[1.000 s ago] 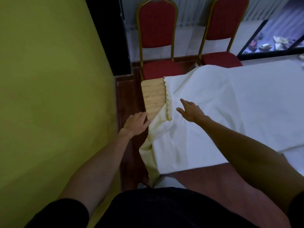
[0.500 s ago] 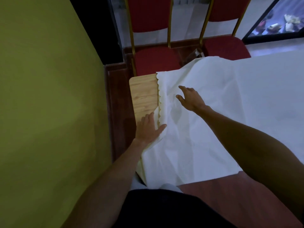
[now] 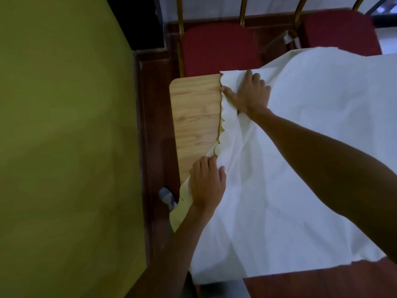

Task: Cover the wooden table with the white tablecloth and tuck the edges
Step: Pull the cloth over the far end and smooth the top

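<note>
1. The white tablecloth (image 3: 300, 158) lies over most of the wooden counter (image 3: 195, 112). A bare strip of wood shows on the 9 o'clock side, so that end isn't covered yet. The scalloped hem runs along the strip from 12 to 6 o'clock.
2. The left hand (image 3: 207, 183) sits at the 6 o'clock end of that hem. Its fingers are curled down onto the cloth with the thumb tucked in, and it looks like it's pinching a fold.
3. The right hand (image 3: 249, 93) is at about 1 o'clock from the left one. It lies flat with the fingers spread, pressing the cloth down, and the thumb is right on the hem.
4. Handling, my guess: the cloth is thin, soft and light. It wrinkles everywhere and has no stiffness, so pushing it just bunches it. It probably slides easily on smooth wood.
5. I'd grab it right at the hem with both hands well apart and pull evenly toward 9 o'clock. Tugging at one point would skew it.
6. Two red chairs (image 3: 219, 48) stand at 12 o'clock, just beside the counter, and the cloth could snag there. A green wall (image 3: 64, 147) fills the 9 o'clock side.
</note>
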Demonstrator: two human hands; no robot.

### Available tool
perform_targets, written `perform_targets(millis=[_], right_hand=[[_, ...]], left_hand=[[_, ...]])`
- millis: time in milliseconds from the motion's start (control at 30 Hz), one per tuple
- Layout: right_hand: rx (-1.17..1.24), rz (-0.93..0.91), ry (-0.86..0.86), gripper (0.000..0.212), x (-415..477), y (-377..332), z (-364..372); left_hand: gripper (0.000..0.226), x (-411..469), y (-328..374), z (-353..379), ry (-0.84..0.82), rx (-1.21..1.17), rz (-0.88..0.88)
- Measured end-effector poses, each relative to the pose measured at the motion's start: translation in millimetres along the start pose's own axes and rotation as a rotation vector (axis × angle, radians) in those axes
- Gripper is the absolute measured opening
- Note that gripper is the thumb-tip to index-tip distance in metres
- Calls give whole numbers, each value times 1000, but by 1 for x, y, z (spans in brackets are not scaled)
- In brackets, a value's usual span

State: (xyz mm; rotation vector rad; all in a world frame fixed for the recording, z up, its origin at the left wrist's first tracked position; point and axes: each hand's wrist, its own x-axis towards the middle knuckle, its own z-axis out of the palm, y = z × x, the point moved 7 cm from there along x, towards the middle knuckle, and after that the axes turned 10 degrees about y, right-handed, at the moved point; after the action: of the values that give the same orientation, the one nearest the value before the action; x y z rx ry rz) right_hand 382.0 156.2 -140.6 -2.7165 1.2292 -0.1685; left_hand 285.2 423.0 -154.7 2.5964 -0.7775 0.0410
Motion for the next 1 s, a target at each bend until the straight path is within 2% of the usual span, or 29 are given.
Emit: perform_targets(millis=[67, 133, 200, 300, 400, 600, 833, 1000], right_hand=[[27, 36, 16, 89, 12, -12, 8], [34, -20, 52, 64, 16, -28, 17], [32, -88, 108, 43, 14, -42, 23], [50, -135, 154, 27, 15, -58, 25], [142, -152, 156, 22, 21, -78, 19], [352, -229, 170, 21, 20, -158, 9], [416, -376, 203, 19, 10, -247, 19], [396, -413, 148, 18, 1, -279, 41]], left_hand=[[18, 1, -4, 1, 95, -23, 26], [17, 4, -6, 0, 160, -46, 59], [16, 11, -10, -2, 171, -78, 52], [19, 22, -21, -7, 166, -142, -10], [32, 35, -40, -23, 199, -244, -104], [35, 48, -100, -57, 268, -314, -283], [16, 45, -153, -83, 317, -213, -405], [13, 36, -188, -93, 375, -106, -432]])
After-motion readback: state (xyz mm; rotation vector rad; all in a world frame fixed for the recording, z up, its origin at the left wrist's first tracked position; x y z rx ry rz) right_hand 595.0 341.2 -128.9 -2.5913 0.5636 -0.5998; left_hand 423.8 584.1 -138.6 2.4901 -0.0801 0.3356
